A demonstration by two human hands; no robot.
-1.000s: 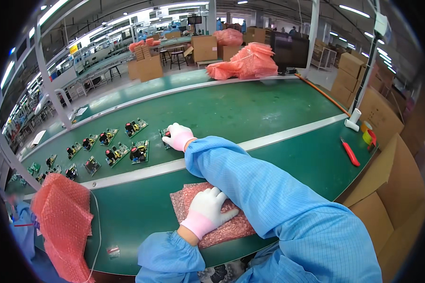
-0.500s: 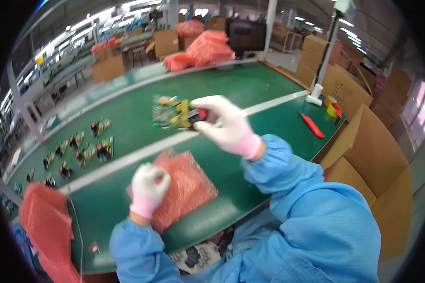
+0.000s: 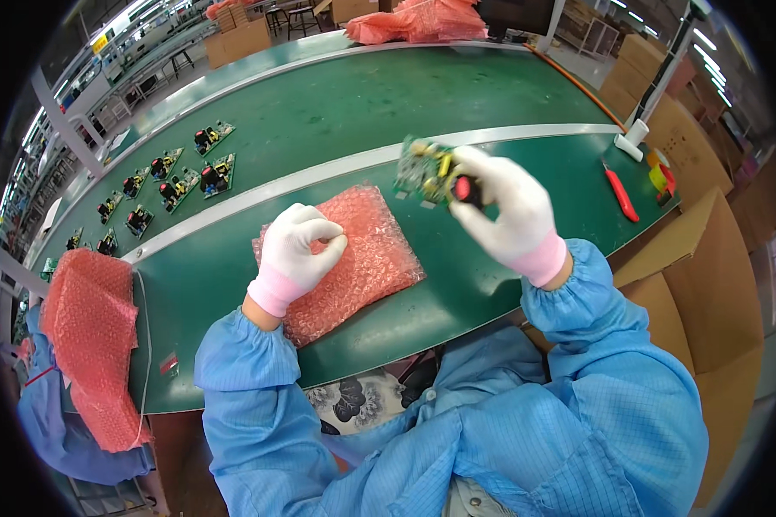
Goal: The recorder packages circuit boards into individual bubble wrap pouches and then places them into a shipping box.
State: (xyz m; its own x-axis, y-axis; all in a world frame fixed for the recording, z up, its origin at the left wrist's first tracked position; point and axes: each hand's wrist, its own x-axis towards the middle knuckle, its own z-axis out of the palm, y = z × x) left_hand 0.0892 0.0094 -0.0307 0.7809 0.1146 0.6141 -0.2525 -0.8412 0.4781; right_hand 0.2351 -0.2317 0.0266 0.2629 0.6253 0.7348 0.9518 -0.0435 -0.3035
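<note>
A green circuit board with yellow and black parts is held up in my right hand, tilted above the bench. Thumb and fingers grip it by a dark, red-faced component at its right end. My left hand rests over the left part of a pink bubble wrap bag lying on the near bench. Its thumb and forefinger meet in a pinch above the bag; whether they hold any film is hidden. Both hands wear white gloves with pink cuffs.
Several circuit boards lie on the far green strip, beyond a metal rail. More pink bubble wrap hangs over the bench's left end. At the right are a red-handled cutter, tape rolls and an open cardboard box.
The view has tilted down. My right hand has brought the circuit board back from over the far strip toward the near bench, right of the bag. My left hand stays at the bag, still pinched.
</note>
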